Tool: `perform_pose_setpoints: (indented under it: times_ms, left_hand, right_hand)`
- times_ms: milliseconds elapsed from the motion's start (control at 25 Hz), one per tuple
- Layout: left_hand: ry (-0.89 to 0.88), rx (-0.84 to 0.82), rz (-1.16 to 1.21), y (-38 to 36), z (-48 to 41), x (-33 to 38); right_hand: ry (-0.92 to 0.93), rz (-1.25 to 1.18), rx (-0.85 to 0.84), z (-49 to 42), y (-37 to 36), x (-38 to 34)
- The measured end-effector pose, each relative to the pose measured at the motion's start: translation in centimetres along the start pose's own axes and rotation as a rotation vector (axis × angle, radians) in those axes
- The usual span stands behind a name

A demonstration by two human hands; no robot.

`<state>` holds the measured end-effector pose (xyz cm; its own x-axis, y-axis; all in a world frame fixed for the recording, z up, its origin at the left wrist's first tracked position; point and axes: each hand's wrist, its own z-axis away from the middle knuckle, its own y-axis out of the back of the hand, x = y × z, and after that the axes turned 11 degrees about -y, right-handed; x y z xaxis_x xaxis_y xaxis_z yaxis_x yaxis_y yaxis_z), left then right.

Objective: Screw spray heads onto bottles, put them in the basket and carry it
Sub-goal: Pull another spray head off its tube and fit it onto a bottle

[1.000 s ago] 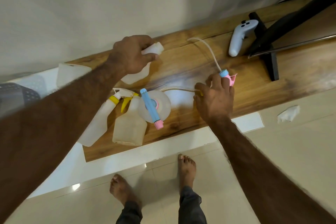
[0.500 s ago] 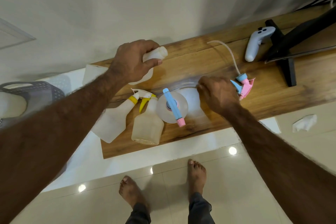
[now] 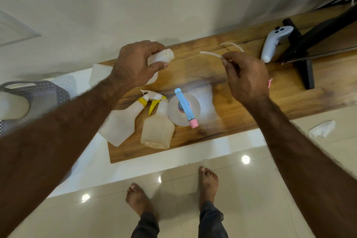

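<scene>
1. Seen from above: a wooden shelf (image 3: 289, 98) against a pale wall, with a person's 2 bare arms reaching over it.
2. The left hand (image 3: 135, 65) has its fingers and thumb curled tight round the neck of a white bottle (image 3: 164, 56), held over the back of the shelf. Its bare threaded mouth points right.
3. The right hand (image 3: 245, 77) pinches a thin clear dip tube (image 3: 210, 54) between thumb and fingertips, with the other fingers curled. The tube's free end points left toward the bottle's mouth and is apart from it.
4. A second curved tube (image 3: 231, 45) shows just behind the right hand. A pink sliver (image 3: 269, 83) peeks out at the hand's right side. What either one joins to is hidden.
5. Near the shelf's front edge, 2 bottles lie on their sides with their spray heads close together. They are a flat bottle (image 3: 119, 125) with a yellow collar and a squat bottle (image 3: 157, 131) with a yellow trigger.
6. Just to their right, a round bottle (image 3: 173, 114) stands upright, topped by a blue and pink spray head (image 3: 185, 108).
7. A grey perforated basket (image 3: 38, 91) sits at the far left, holding something white and blurred.
8. A white game controller (image 3: 274, 42) lies beside a black stand (image 3: 301, 60) at the shelf's right end.
9. On the tiled floor are a crumpled tissue (image 3: 321, 128) and the person's 2 bare feet (image 3: 208, 181).
</scene>
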<state>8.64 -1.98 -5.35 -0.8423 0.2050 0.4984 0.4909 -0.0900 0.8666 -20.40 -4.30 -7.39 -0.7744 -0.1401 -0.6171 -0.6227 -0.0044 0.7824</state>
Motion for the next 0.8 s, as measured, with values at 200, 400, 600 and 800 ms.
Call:
perform_pose_setpoints:
  times_ms: [200, 400, 600, 800]
  left_hand:
    - [-0.129, -0.035, -0.087, -0.7, -0.5, 1.6]
    - [-0.192, 0.009, -0.082, -1.1, -0.8, 3.5]
    - [-0.115, 0.03, -0.015, -1.3, 0.1, 4.2]
    - [-0.057, 0.2, 0.073, -2.0, 1.8, 4.4]
  right_hand:
    - [0.131, 0.222, -0.098, -1.4, 0.8, -3.2]
    - [0.271, 0.388, -0.252, -2.7, 2.6, -6.1]
    - [0.264, 0.607, -0.442, -4.5, 3.7, -11.0]
    - [0.379, 0.939, -0.578, -4.3, 1.4, -17.0]
